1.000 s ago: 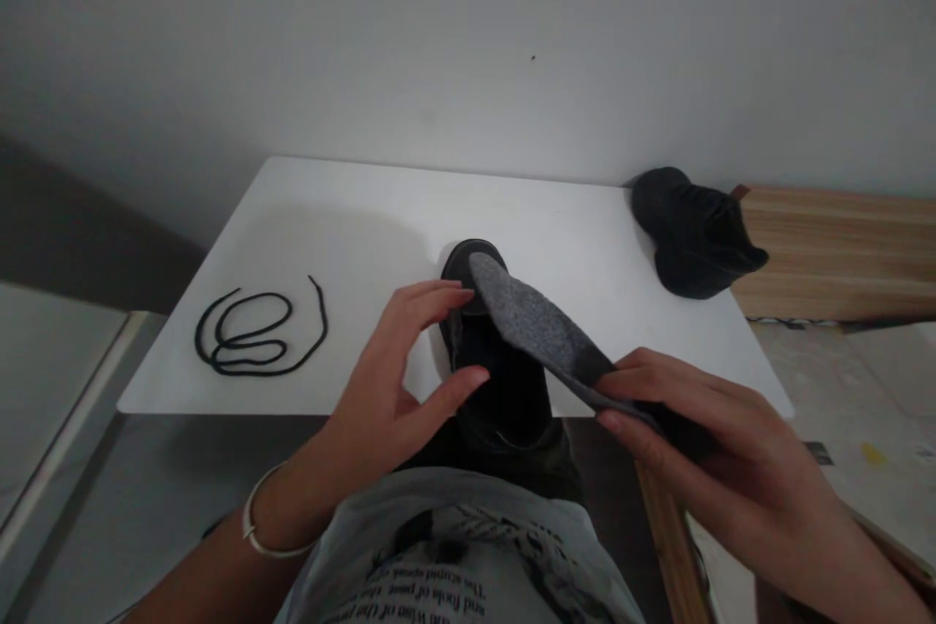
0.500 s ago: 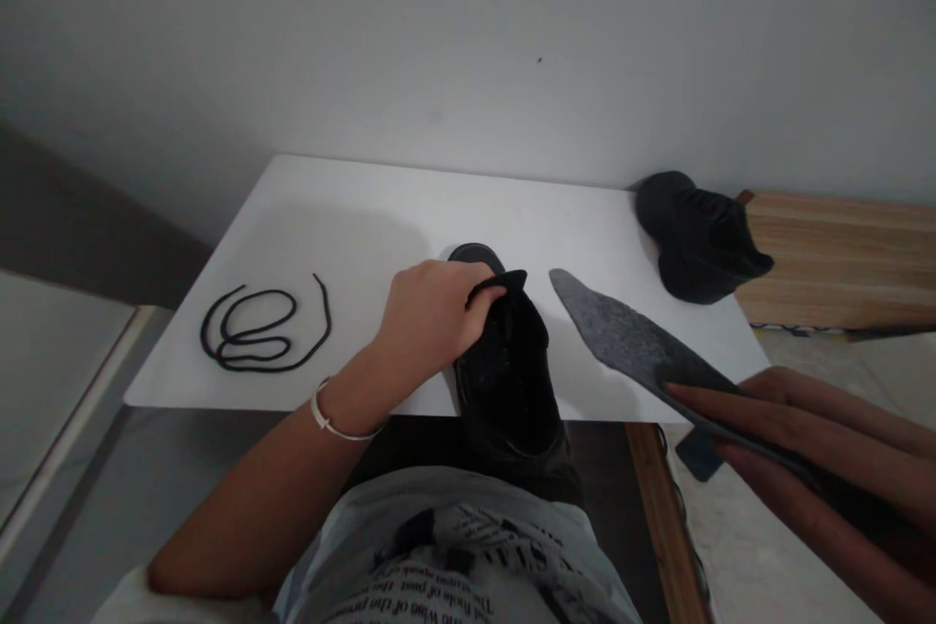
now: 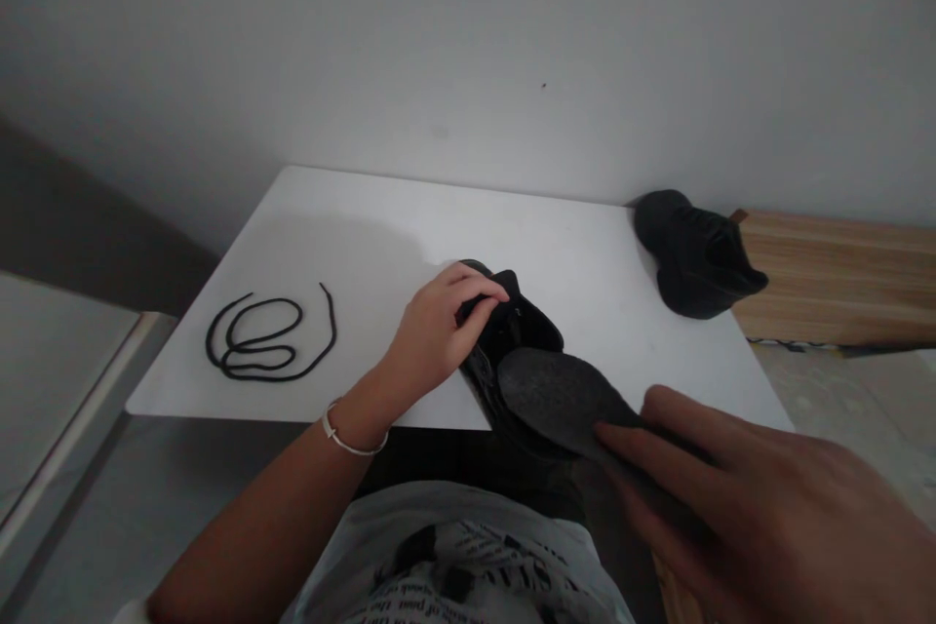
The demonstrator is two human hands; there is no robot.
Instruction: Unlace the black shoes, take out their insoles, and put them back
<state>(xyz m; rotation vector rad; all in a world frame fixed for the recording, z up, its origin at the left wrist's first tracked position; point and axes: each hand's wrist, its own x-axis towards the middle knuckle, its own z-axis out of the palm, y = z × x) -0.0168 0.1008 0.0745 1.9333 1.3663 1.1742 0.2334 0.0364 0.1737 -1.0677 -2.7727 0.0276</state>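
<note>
A black shoe (image 3: pixel 537 327) with no lace in it lies at the table's front edge, its heel reaching past the edge toward me. My left hand (image 3: pixel 446 317) pinches the shoe's tongue (image 3: pixel 504 286) between thumb and fingers and holds it up. Between the fingers and thumb of my right hand (image 3: pixel 760 487) is a dark grey insole (image 3: pixel 560 400). The insole's rounded front end hangs over the shoe's opening and hides much of the inside. Whether it touches the shoe I cannot tell.
A loose black shoelace (image 3: pixel 267 375) lies coiled on the left of the white table (image 3: pixel 366 214). A second black shoe (image 3: pixel 698 253) stands at the back right, by a wooden board (image 3: pixel 840 278). Behind the table rises a grey wall (image 3: pixel 468 49).
My right hand has brought the insole leftward, from beside the shoe to over its opening. The shoe has tilted a little, heel to the right, while my left hand keeps hold of the tongue.
</note>
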